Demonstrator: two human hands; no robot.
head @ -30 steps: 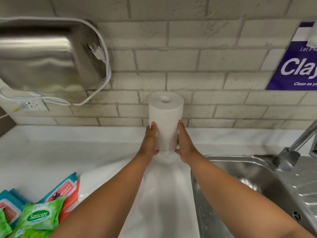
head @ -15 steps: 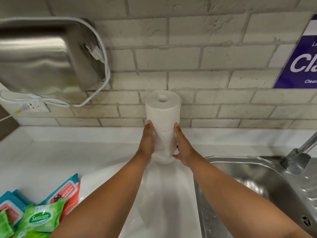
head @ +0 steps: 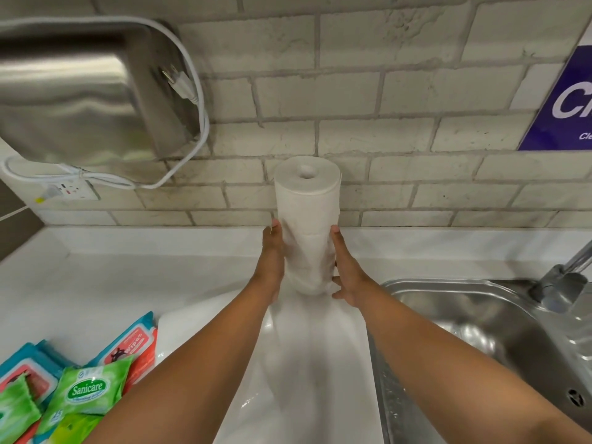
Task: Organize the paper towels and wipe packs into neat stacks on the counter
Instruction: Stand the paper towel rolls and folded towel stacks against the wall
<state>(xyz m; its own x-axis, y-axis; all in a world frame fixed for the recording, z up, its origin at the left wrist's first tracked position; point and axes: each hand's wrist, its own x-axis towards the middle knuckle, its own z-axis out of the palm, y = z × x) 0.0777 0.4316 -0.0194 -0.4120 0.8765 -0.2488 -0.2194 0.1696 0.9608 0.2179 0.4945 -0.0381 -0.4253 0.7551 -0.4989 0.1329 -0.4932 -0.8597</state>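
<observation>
Your left hand [head: 271,257] and right hand [head: 347,269] press flat fingers [head: 336,241] against the upright white paper towel roll [head: 306,225] on the glossy white worktop [head: 128,283], beside the steel sink [head: 480,315] and grey brick wall [head: 352,91].

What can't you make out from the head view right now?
- Base of the paper towel roll: hidden by left hand and right hand.
- Wipe packs: stack cut off by the frame's bottom-left edge.
- Purple sign: text cut off at right.

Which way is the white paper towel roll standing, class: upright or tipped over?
Upright: the white paper towel roll shows its core hole on top, with the left hand and right hand flanking its sides.
</observation>
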